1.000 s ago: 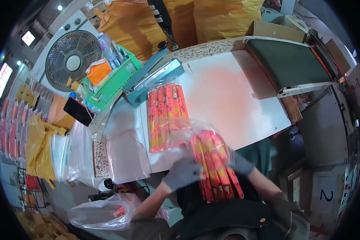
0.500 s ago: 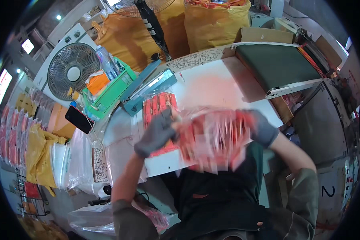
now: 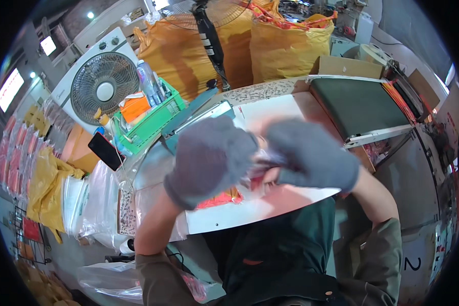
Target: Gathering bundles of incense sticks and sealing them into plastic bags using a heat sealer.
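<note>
Left hand: the grey-gloved left hand [image 3: 211, 158] is raised over the white tabletop [image 3: 250, 213], back of the glove toward the camera; its fingers curl inward at the wrapped bundle, but blur hides whether they close on it, so I cannot tell.
Right hand: the grey-gloved right hand [image 3: 311, 153] comes in from the other side, its bare fingertips bent and seemingly clamped on the same bundle.
Wrapped bundle: the wrapped bundle [image 3: 256, 181], reddish and dark with blur, is between the 2 hands, above the tabletop; a grip from 2 sides probably steadies something loose.
Red packet: 1 red packet [image 3: 219, 199] lies on the tabletop, mostly hidden below the left hand, near the front edge, presumably for short reach.
Clear bags: clear plastic bags [image 3: 104, 204] lie at the left end, likely so the left side can draw from them.
Green basket: the green basket [image 3: 155, 122] stands beyond the left hand with bottles and an orange pack upright inside, perhaps to spare the work surface.
Phone: a dark phone [image 3: 106, 151] leans just beside the basket, tilted, its screen roughly toward the person.
Fan: a white fan [image 3: 104, 91] faces the table, presumably for air.
</note>
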Available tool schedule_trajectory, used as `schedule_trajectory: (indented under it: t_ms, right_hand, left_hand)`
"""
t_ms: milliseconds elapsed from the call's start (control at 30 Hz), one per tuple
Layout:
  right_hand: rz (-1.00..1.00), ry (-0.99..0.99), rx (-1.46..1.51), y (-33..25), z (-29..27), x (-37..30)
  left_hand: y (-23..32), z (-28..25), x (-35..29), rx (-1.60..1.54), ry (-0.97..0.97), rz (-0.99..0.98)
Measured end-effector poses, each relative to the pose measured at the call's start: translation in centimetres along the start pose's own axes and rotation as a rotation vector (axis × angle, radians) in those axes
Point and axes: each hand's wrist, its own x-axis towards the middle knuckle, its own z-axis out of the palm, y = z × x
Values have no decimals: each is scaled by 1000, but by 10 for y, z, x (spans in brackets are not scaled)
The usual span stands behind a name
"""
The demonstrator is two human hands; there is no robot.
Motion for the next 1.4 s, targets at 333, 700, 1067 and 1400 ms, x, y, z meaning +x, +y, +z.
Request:
schedule_trajectory:
  t_ms: [333,700,1067,1400]
  right_hand:
    - [58,1,179,58,76,107]
    - [415,379,431,188,209,210]
    - [482,162,36,247,283,173]
    - [426,18,-68,260,278,141]
  left_hand:
    - [-6,105,-101,-1167,156,-910]
    - [-120,185,-147,-1626,390,-1374]
    - [-143,203,-150,-1626,669,-1418]
    - [-155,235,-185,-1610,545,-1228]
